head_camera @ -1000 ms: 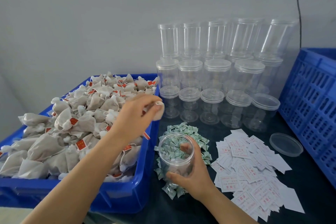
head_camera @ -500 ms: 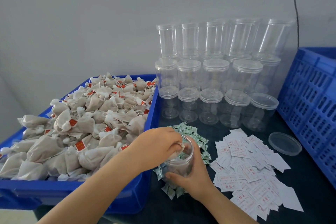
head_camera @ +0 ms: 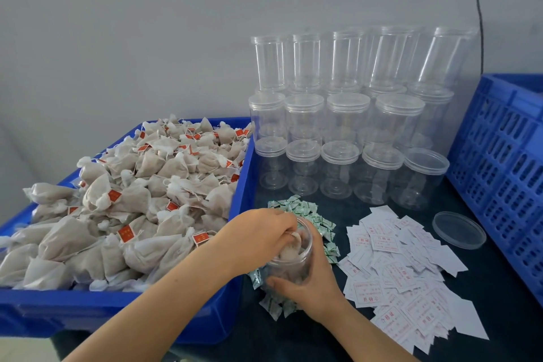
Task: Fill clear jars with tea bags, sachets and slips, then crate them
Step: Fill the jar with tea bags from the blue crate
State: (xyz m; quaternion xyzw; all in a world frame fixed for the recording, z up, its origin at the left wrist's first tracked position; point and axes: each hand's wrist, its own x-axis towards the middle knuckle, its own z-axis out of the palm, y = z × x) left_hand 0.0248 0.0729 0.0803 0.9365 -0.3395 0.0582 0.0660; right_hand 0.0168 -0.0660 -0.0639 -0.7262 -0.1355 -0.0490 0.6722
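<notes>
My right hand [head_camera: 305,282] grips an open clear jar [head_camera: 302,244] standing on the green sachet pile [head_camera: 311,214]. My left hand [head_camera: 258,238] sits at the jar's mouth, fingers curled down inside it on a tea bag [head_camera: 289,250] that is partly in the jar. A blue bin [head_camera: 244,185] heaped with tea bags [head_camera: 141,200] with red tags stands to the left. White slips [head_camera: 402,267] with red print lie spread to the right of the jar.
Several lidded clear jars [head_camera: 346,132] are stacked in tiers against the wall behind. A loose clear lid [head_camera: 458,229] lies beside a blue slotted crate [head_camera: 499,161] at the right edge. The tabletop is dark.
My left hand carried a tea bag from above the bin down to the jar's mouth and has pushed it in. My right hand kept hold of the jar.
</notes>
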